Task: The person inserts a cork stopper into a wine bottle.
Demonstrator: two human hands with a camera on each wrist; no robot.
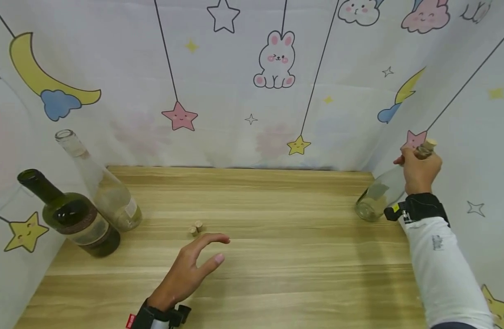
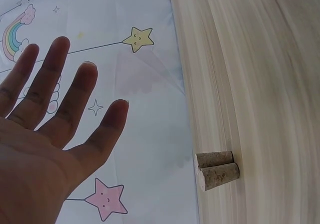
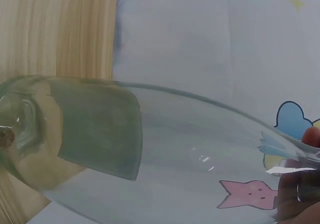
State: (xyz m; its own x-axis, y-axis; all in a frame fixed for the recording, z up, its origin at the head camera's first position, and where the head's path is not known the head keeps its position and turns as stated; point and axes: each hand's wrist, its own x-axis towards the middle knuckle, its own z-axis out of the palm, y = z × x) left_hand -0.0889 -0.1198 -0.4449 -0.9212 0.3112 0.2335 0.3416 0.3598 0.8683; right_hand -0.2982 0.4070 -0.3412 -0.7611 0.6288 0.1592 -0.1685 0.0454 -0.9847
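Note:
At the right, my right hand [image 1: 422, 170] grips a clear glass bottle [image 1: 377, 196] round its neck. A cork [image 1: 430, 144] sits in the bottle's mouth above the fingers. In the right wrist view the bottle's body [image 3: 170, 129] fills much of the picture, with a label on its side and fingers at the neck end. My left hand [image 1: 190, 267] hovers over the front of the table, fingers spread and nothing held. Beyond its fingertips two small corks [image 1: 193, 230] lie side by side; the left wrist view shows one cork [image 2: 218, 176] close up.
On the left stand a dark green bottle [image 1: 68, 212] and, just behind it, a clear bottle [image 1: 108, 196] with an uncorked mouth. A wood-grain table [image 1: 284, 228] meets a printed white cloth [image 1: 227, 77] along the back and both sides.

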